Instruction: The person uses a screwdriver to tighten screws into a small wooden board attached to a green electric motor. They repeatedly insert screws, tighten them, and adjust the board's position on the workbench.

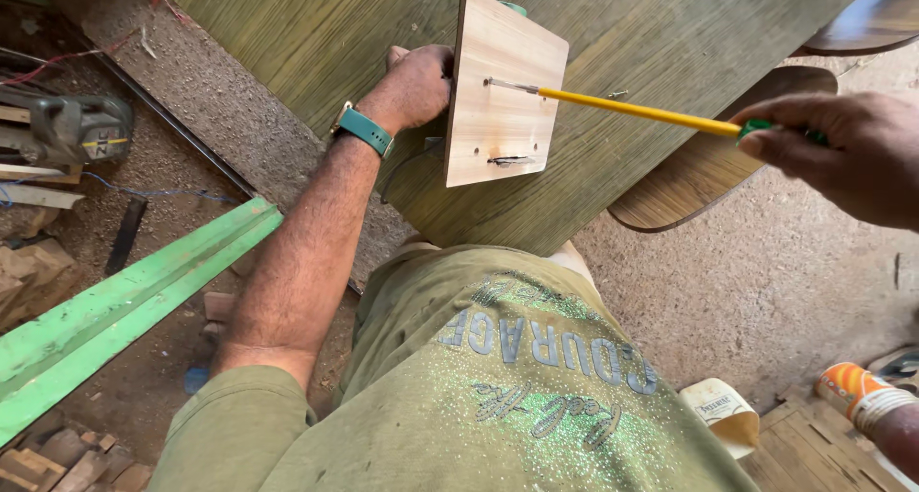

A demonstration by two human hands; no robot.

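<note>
My left hand [416,85], with a teal watch on the wrist, grips the left edge of a small pale wooden board [503,90] and holds it against a large green-brown veneered panel [622,33]. The board carries two metal fittings, one near its top and one near its bottom edge. My right hand [842,152] holds the green handle of a long yellow tool [641,111]. The tool's metal tip rests on the upper fitting of the board.
A green painted beam [124,301] lies on the dirt floor at left, with a power tool [77,128] beyond it. Rounded wooden pieces [708,176] sit under the panel at right. A paper cup [723,411] and another person's bangled wrist [862,396] are at bottom right.
</note>
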